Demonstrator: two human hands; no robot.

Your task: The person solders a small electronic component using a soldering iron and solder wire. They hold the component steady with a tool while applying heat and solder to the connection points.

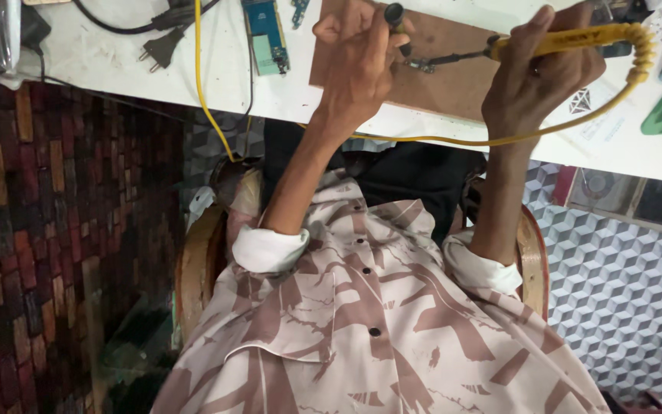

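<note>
Right hand (536,73) clamped on yellow soldering iron (568,40), metal tip at small part (423,65) on flat brown board (453,69). Left hand (358,54) pinched shut on black tool (394,17) beside it.

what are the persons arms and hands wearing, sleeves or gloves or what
Both hands are bare: the left hand and the right hand wear no gloves. The forearms are uncovered; the cream shirt with brown branch-like print has sleeves rolled to white cuffs at the elbows.

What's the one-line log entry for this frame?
left hand: grips black tool | right hand: holds yellow soldering iron | tip on small part | brown board | white table
</note>
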